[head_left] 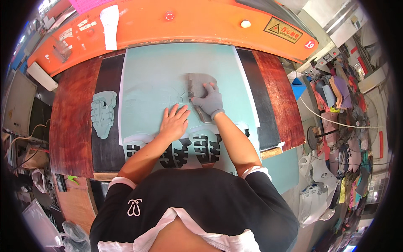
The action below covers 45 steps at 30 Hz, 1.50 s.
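Note:
A pale green sheet [155, 63] lies over the black middle of the work surface. My right hand [209, 102], in a grey glove, grips a grey cutting die [199, 80] on the sheet, thumb on its near left side. The die's edges are slightly blurred. My bare left hand [174, 122] rests flat on the sheet just left of the die, fingers stretched out. A thin cut line [182, 93] shows beyond its fingertips. Close to my body the sheet has several shaped cut-out holes [205, 148], partly covered by my forearms.
Several cut green pieces [103, 114] lie stacked at the left on black. An orange press beam [201, 25] spans the far side. Red-brown boards [75, 117] flank the surface. Coloured material pieces [336, 90] hang at the right, beyond a pale cord [336, 123].

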Available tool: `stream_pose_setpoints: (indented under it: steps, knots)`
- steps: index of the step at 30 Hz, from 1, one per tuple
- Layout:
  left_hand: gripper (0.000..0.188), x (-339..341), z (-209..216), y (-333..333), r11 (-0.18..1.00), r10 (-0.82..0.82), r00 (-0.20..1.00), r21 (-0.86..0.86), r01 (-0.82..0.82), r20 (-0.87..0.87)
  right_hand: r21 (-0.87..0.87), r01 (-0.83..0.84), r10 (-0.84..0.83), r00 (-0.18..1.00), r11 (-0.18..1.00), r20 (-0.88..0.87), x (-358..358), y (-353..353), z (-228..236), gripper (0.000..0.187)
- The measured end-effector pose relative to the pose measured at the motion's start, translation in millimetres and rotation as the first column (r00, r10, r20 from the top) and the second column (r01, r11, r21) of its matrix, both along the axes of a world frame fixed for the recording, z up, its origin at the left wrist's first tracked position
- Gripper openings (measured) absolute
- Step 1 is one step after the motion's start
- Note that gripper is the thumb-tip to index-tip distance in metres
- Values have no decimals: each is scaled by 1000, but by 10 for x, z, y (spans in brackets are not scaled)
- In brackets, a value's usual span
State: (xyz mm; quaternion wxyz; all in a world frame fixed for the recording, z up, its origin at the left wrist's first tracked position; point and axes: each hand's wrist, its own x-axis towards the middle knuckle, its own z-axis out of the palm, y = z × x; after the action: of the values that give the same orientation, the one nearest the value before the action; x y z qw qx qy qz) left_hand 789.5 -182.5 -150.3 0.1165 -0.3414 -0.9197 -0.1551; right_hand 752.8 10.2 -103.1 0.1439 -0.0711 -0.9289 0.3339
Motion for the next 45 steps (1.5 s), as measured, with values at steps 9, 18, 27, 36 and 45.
stream_pose_setpoints:
  steps: [9, 18, 27, 36, 45]
  knots:
    - [40, -5, -14, 4, 999, 0, 1000, 38, 1, -29, -779, -11, 32, 999, 627, 11, 49, 703, 241, 77]
    - [41, -12, -15, -13, 1000, 8, 1000, 18, -8, -14, 360, 134, -195, 971, 923, 139, 163, 861, 126, 81]
    - [42, -13, -5, -31, 999, -6, 999, 47, 7, -37, 362, 126, -178, 977, 924, 115, 154, 900, 88, 80]
    - [42, -23, 15, -31, 998, -14, 999, 53, 16, -30, 363, 113, -167, 979, 925, 120, 135, 932, 64, 80]
    - [41, -16, 24, -46, 999, -12, 1000, 47, 12, 0, 398, 112, -168, 980, 911, 107, 166, 895, 49, 77]
